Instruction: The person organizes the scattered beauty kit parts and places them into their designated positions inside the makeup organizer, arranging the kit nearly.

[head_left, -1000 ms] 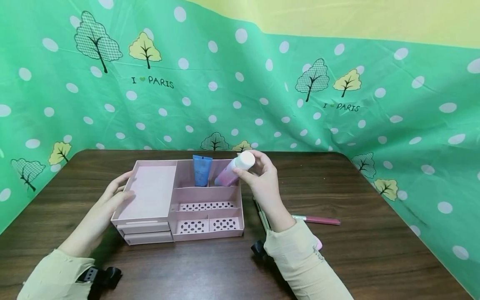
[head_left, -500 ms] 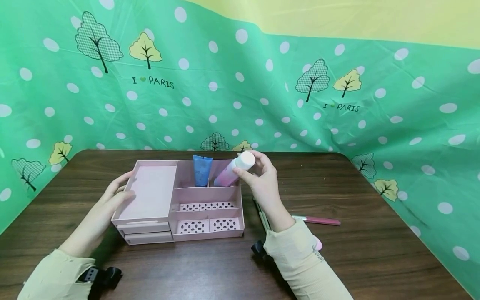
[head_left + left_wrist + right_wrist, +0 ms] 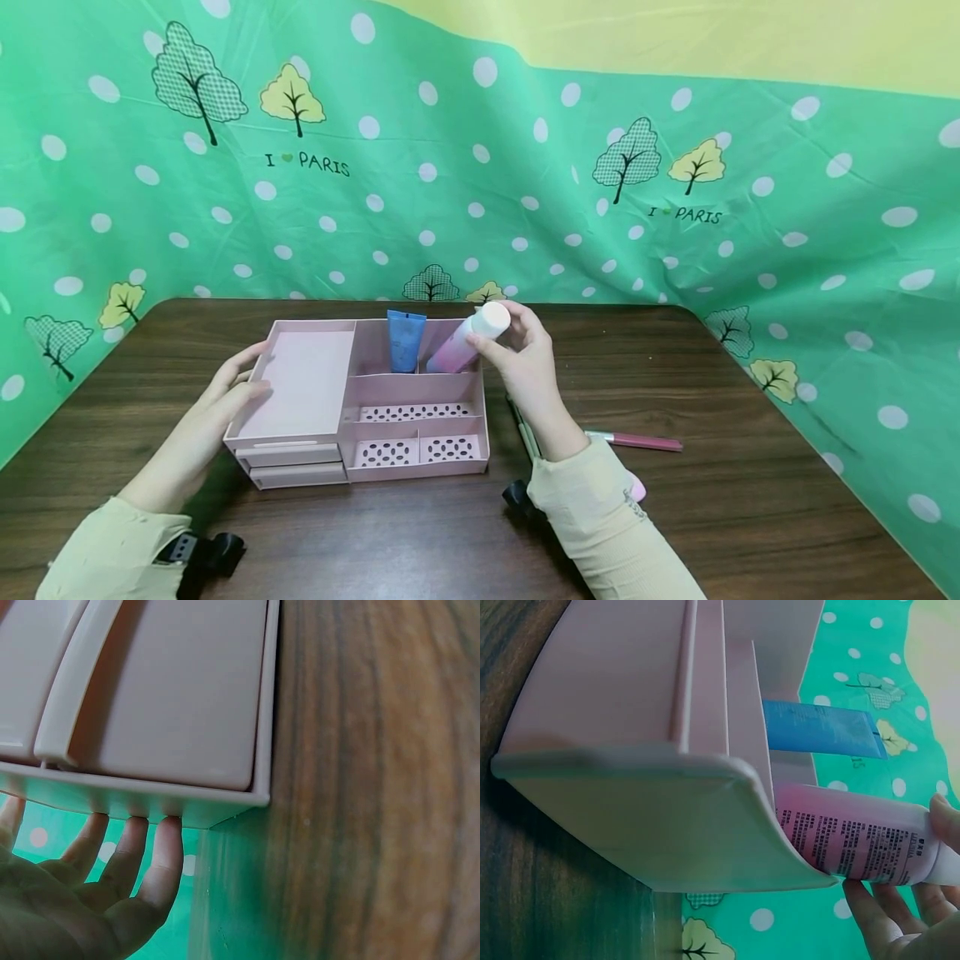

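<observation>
1. Against the left hand (image 3: 213,412), fingers straight: a pink organizer (image 3: 307,383).
2. Between both hands: blue tube (image 3: 406,343) in its rear row.
3. Right hand (image 3: 531,367) pinches a bottle (image 3: 454,351) leaning inside, base hidden.
4. Right sleeve (image 3: 600,517) part-covers something pink (image 3: 638,488).

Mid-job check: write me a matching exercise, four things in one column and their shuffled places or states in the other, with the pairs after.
1. Pink-and-white cylindrical bottle
2. Soft blue squeeze tube
3. Slim dark-pink stick
4. Left hand

A. Lies on the dark brown wood-grain table
B. Touches the left side of the pale pink compartmented organizer
C. Tilted, held by the right hand
D. Stands in the back row, untouched by either hand

Pairs: 1-C, 2-D, 3-A, 4-B
</observation>
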### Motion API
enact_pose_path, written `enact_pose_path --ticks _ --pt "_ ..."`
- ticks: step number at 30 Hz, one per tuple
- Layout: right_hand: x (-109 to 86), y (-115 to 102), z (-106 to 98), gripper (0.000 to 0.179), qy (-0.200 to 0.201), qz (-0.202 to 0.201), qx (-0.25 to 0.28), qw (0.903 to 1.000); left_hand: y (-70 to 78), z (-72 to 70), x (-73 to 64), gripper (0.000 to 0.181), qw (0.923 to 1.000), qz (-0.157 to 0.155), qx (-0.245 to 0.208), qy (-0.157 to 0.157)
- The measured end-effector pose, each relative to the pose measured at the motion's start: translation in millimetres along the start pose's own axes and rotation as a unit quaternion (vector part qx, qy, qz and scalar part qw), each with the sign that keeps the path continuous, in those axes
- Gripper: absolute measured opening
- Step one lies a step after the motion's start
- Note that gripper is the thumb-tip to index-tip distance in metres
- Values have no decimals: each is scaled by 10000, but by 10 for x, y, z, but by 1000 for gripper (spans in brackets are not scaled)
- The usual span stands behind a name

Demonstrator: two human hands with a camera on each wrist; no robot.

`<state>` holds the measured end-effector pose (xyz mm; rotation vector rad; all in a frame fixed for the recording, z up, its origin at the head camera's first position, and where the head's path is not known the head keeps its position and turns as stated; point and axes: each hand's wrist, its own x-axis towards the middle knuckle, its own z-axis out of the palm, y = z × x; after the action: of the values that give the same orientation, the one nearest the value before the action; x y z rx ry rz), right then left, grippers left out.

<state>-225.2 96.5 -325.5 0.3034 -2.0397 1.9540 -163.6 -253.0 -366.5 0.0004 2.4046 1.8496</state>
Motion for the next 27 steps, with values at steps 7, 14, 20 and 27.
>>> enact_pose_path --ticks 7,14,20,27 --pt "21 27 31 47 -35 -18 -83 10000 -2 8 -6 65 10000 -16 -3 -1" --pt "35 45 48 48 16 -22 -61 10000 12 3 6 65 10000 -11 11 19" --pt "37 51 53 48 32 6 -68 10000 8 5 4 66 10000 -43 32 12" --pt "58 83 63 49 -66 33 -203 9998 1 2 0 66 10000 -29 12 15"
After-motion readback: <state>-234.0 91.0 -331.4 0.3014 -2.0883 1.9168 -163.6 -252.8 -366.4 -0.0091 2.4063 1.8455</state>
